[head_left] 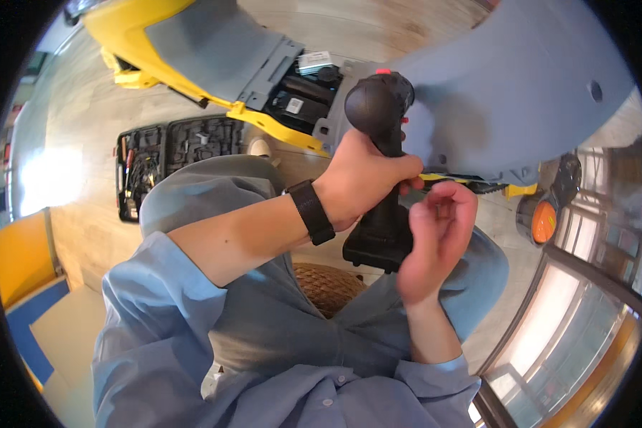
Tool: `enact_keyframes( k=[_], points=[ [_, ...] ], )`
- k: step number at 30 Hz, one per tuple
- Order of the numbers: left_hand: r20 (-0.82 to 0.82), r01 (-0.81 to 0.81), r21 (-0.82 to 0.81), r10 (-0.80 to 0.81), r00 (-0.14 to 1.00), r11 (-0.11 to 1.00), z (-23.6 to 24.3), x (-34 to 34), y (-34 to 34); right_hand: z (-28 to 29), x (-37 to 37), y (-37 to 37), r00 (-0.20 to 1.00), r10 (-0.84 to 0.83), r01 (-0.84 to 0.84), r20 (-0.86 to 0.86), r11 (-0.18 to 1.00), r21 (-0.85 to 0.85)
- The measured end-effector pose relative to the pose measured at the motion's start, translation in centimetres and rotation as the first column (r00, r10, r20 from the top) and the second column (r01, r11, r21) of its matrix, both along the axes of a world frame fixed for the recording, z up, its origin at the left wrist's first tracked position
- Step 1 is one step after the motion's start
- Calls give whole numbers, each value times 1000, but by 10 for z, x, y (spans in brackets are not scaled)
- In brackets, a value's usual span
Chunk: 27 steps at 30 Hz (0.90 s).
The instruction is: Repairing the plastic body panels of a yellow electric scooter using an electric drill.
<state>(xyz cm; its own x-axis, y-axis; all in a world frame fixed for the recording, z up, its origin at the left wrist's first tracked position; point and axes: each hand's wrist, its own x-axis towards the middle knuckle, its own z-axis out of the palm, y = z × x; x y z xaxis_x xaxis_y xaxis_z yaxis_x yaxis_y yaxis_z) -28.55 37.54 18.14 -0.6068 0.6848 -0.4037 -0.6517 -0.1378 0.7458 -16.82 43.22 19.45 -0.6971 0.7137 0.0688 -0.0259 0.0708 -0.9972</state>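
My left hand [364, 178] clamps black drill [379, 143] against grey panel [506, 93]; right hand [435, 239] open, empty; one-handed grip risks bit slipping

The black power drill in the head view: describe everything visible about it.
The black power drill is a matte, pistol-shaped cordless tool with a rounded motor housing on top, a small red button at its upper end, and a wide flat battery base at the bottom. It stands roughly upright, its nose toward the grey plastic panel. The left hand wraps its grip; the right hand is open beside the base, and contact cannot be told.
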Motion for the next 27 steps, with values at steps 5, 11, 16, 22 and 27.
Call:
enact_keyframes(
  k=[5, 11, 16, 22, 27],
  points=[
    [27, 44, 0, -44, 999, 999, 12, -27, -51, 11, -11, -1, 982, 122, -97, 145, 981, -171],
    [-321, -269, -212, 193, 927, 940, 100, -41, -200, 24, -16, -16, 966, 248, -245, 75, 968, -48],
    [-375, -647, 143, 646, 665, 749, 130, -17, -318, 29, -10, 4, 956, 260, -263, 136, 965, 5],
    [-472, -952, -111, 828, 303, 285, 19, -24, -413, 20, -12, 21, 941, 243, -276, 237, 954, 118],
    [-273, -876, -451, 907, 320, 173, -170, -39, -433, 70, -31, -26, 567, 321, -782, 759, 498, 373]
  ],
)
